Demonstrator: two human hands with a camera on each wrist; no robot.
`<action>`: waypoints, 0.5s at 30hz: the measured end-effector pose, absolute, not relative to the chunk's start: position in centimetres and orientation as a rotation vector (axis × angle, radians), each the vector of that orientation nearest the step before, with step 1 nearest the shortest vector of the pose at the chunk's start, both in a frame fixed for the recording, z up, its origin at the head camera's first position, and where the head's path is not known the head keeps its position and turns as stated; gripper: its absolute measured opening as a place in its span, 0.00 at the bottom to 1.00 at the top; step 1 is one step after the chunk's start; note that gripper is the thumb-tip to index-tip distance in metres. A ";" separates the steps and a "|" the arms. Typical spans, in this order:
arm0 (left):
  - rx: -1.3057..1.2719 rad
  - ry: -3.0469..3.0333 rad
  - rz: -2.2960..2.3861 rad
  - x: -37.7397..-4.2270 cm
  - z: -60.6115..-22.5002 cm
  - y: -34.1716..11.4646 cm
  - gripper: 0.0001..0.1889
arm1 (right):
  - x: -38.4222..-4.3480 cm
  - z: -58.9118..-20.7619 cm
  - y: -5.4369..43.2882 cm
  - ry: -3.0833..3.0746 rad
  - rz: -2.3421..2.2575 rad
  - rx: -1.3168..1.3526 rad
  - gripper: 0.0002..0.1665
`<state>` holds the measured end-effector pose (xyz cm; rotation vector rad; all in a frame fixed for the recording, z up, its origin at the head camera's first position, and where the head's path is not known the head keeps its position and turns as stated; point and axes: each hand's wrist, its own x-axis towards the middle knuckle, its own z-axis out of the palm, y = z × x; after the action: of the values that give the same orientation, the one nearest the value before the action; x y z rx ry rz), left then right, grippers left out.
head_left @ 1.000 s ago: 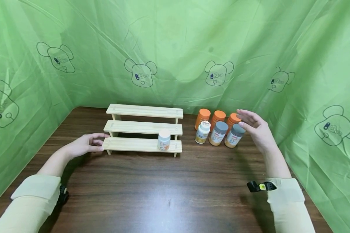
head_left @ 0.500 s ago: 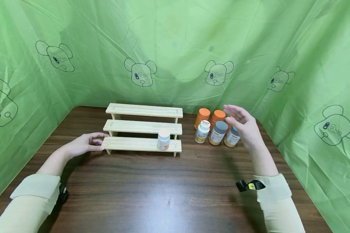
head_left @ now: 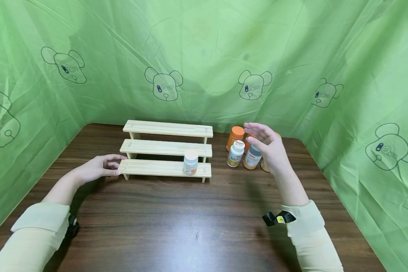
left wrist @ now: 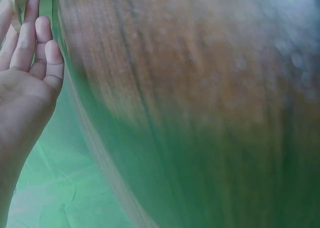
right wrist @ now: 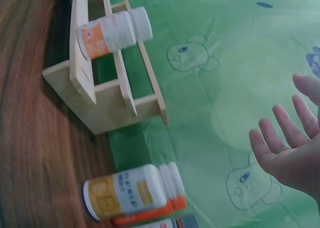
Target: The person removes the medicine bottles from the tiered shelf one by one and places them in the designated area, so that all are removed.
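Observation:
My left hand (head_left: pixel 94 169) is at the left end of a three-step wooden rack (head_left: pixel 153 168), its fingertips at the lowest step with fingers relaxed. On that step, toward the right, stands a white supplement bottle (head_left: pixel 190 164) with an orange-and-white label. My right hand (head_left: pixel 268 146), fingers loosely spread and holding nothing, hovers over a cluster of bottles right of the rack. It partly covers a grey-capped bottle (head_left: pixel 252 159) and others behind. At the cluster's front left stand a white bottle (head_left: pixel 234 157) with a yellow label and, behind it, an orange-capped bottle (head_left: pixel 236 136).
Everything stands on a dark wooden table (head_left: pixel 176 219). A green curtain (head_left: pixel 204 49) printed with bear heads encloses the back and sides, close behind the rack and bottles. The rack's upper two steps (head_left: pixel 166 147) rise toward the back.
My right hand has moved left across the bottle cluster, from its right end to above the middle bottles. The left hand, rack and bottles stay where they were.

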<state>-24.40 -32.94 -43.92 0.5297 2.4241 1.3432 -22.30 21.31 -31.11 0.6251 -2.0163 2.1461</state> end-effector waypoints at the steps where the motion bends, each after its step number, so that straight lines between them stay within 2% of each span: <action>1: 0.526 2.420 1.347 -24.4 -43.9 -32.9 0.34 | -22.3 -31.2 21.0 -2.020 2.150 0.626 0.24; 15: 0.545 2.433 1.341 -24.4 -43.9 -33.0 0.33 | -22.5 -32.4 17.9 -2.168 2.080 0.671 0.24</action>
<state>-24.41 -33.04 -43.92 0.5451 2.4334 1.3407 -22.52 17.89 -32.35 0.6710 -2.1684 2.0797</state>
